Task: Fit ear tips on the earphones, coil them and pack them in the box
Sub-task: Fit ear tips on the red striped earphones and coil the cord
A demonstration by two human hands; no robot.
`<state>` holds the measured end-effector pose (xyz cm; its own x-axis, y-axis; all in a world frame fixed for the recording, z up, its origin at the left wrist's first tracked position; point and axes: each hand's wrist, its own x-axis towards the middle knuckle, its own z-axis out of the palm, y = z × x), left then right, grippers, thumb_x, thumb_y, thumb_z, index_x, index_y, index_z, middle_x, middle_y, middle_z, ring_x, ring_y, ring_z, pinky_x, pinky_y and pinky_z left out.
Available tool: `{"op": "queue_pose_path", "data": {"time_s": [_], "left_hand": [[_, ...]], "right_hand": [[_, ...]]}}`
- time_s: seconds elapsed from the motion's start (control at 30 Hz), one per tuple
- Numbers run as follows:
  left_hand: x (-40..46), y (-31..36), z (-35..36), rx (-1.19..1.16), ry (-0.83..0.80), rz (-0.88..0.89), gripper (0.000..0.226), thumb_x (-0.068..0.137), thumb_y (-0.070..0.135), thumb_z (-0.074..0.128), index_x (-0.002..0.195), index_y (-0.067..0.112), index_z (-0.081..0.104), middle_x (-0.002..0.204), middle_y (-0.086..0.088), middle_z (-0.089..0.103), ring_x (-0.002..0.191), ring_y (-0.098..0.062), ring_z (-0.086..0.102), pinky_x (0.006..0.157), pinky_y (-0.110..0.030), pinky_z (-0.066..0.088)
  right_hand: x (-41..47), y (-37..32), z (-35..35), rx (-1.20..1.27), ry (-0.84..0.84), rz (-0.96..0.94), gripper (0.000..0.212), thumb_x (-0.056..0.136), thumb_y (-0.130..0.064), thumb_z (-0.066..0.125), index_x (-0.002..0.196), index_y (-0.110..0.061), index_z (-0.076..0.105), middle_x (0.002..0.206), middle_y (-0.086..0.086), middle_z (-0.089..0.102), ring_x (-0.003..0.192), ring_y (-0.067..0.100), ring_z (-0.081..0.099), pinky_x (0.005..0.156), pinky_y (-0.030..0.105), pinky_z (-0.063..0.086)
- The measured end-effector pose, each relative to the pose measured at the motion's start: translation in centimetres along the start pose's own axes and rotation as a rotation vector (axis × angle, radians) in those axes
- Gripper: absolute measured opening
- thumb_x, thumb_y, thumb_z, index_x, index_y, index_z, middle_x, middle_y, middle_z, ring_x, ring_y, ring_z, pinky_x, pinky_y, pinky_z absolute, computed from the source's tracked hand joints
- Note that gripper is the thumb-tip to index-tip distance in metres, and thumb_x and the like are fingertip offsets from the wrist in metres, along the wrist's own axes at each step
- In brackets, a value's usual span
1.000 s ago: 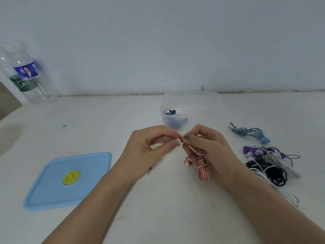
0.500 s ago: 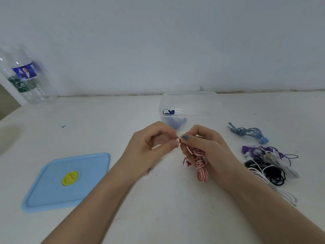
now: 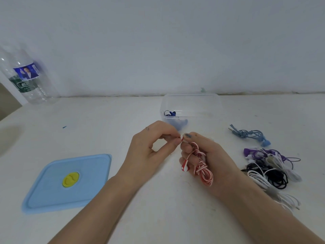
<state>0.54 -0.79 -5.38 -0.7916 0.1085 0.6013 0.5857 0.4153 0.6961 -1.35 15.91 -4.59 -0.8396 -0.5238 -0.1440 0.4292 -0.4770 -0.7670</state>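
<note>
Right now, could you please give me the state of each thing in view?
Clear box: open, blue earphones inside.
Blue lid: off, flat on table.
Red-striped earphones: coiled, gripped by right hand.
Left hand: pinching at one earbud.
Bottle: upright.
</note>
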Motion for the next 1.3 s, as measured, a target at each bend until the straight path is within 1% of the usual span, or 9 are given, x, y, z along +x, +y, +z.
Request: {"op": "queue_pose_path", "data": {"time_s": [0.07, 0.2, 0.47, 0.67, 0.8, 0.97, 1.03, 1.17, 1.3], "left_hand": [[0.0, 0.0, 0.0, -0.032, 0.011, -0.013, 0.008, 0.091, 0.017, 0.067, 0.092, 0.024, 0.067, 0.092, 0.012, 0.067, 0.086, -0.019, 0.067, 0.083, -0.039, 0.054], [-0.1, -0.3, 0.2, -0.092, 0.019, -0.022, 0.008, 0.090, 0.008, 0.070, 0.091, 0.015, 0.068, 0.091, 0.002, 0.068, 0.085, -0.024, 0.067, 0.083, -0.039, 0.055], [-0.1, -0.5, 0.5, -0.158, 0.060, -0.015, 0.004, 0.089, 0.015, 0.071, 0.088, 0.018, 0.069, 0.094, -0.001, 0.069, 0.093, -0.027, 0.069, 0.085, -0.041, 0.055], [-0.1, -0.5, 0.5, -0.094, 0.069, 0.021, 0.003, 0.090, 0.016, 0.070, 0.087, 0.017, 0.068, 0.096, 0.002, 0.069, 0.093, -0.025, 0.069, 0.084, -0.044, 0.055], [-0.2, -0.6, 0.6, -0.061, 0.066, 0.018, 0.016, 0.092, 0.016, 0.067, 0.087, 0.001, 0.071, 0.096, -0.005, 0.069, 0.094, -0.027, 0.069, 0.083, -0.048, 0.055], [-0.2, 0.2, 0.9, -0.164, 0.084, -0.100, 0.017, 0.094, 0.005, 0.066, 0.081, 0.016, 0.067, 0.092, -0.002, 0.068, 0.088, -0.018, 0.066, 0.079, -0.020, 0.048], [-0.1, 0.1, 1.0, -0.189, 0.091, -0.104, 0.015, 0.092, 0.002, 0.069, 0.081, 0.012, 0.067, 0.092, -0.002, 0.068, 0.089, -0.022, 0.067, 0.081, -0.024, 0.050], [-0.1, 0.2, 0.7, -0.139, 0.067, -0.058, 0.005, 0.092, 0.014, 0.069, 0.090, 0.010, 0.067, 0.092, 0.000, 0.069, 0.090, -0.026, 0.069, 0.084, -0.040, 0.056], [-0.1, 0.4, 0.4, -0.048, 0.048, 0.003, 0.002, 0.094, 0.012, 0.068, 0.093, 0.010, 0.067, 0.093, 0.002, 0.069, 0.090, -0.023, 0.069, 0.084, -0.044, 0.056]], "right_hand": [[0.0, 0.0, 0.0, 0.044, -0.010, 0.018, 0.014, 0.082, -0.020, 0.060, 0.071, -0.014, 0.052, 0.056, -0.002, 0.051, 0.037, 0.008, 0.038, 0.054, 0.028, 0.034], [-0.1, 0.0, 0.0, 0.102, -0.038, 0.042, 0.017, 0.085, -0.020, 0.058, 0.070, -0.014, 0.051, 0.055, -0.003, 0.050, 0.038, 0.007, 0.036, 0.048, 0.024, 0.037], [-0.1, -0.2, 0.4, 0.216, -0.051, 0.077, 0.035, 0.092, -0.017, 0.052, 0.058, -0.015, 0.063, 0.056, -0.001, 0.051, 0.036, 0.007, 0.035, 0.044, 0.024, 0.040], [-0.2, -0.1, 0.4, 0.274, -0.073, 0.109, 0.026, 0.088, -0.017, 0.055, 0.063, -0.013, 0.060, 0.056, -0.001, 0.051, 0.037, 0.007, 0.035, 0.045, 0.023, 0.040], [0.0, 0.0, 0.2, 0.237, -0.024, 0.076, 0.020, 0.086, -0.018, 0.058, 0.067, -0.012, 0.062, 0.060, 0.001, 0.054, 0.038, 0.007, 0.041, 0.046, 0.025, 0.041], [0.0, 0.1, 0.4, 0.190, -0.022, 0.048, 0.010, 0.081, -0.019, 0.060, 0.076, -0.011, 0.059, 0.063, 0.001, 0.055, 0.039, 0.006, 0.047, 0.049, 0.023, 0.038], [0.0, 0.1, 0.3, 0.198, -0.031, 0.051, 0.012, 0.080, -0.019, 0.061, 0.071, -0.011, 0.061, 0.062, 0.002, 0.055, 0.040, 0.006, 0.049, 0.049, 0.023, 0.039], [0.0, 0.0, 0.3, 0.168, -0.048, 0.042, 0.023, 0.084, -0.020, 0.058, 0.063, -0.013, 0.064, 0.059, 0.001, 0.054, 0.038, 0.008, 0.038, 0.046, 0.023, 0.040], [-0.2, -0.2, 0.5, 0.194, -0.057, 0.047, 0.025, 0.086, -0.018, 0.057, 0.062, -0.012, 0.060, 0.055, 0.002, 0.052, 0.037, 0.008, 0.035, 0.044, 0.023, 0.042]]}}
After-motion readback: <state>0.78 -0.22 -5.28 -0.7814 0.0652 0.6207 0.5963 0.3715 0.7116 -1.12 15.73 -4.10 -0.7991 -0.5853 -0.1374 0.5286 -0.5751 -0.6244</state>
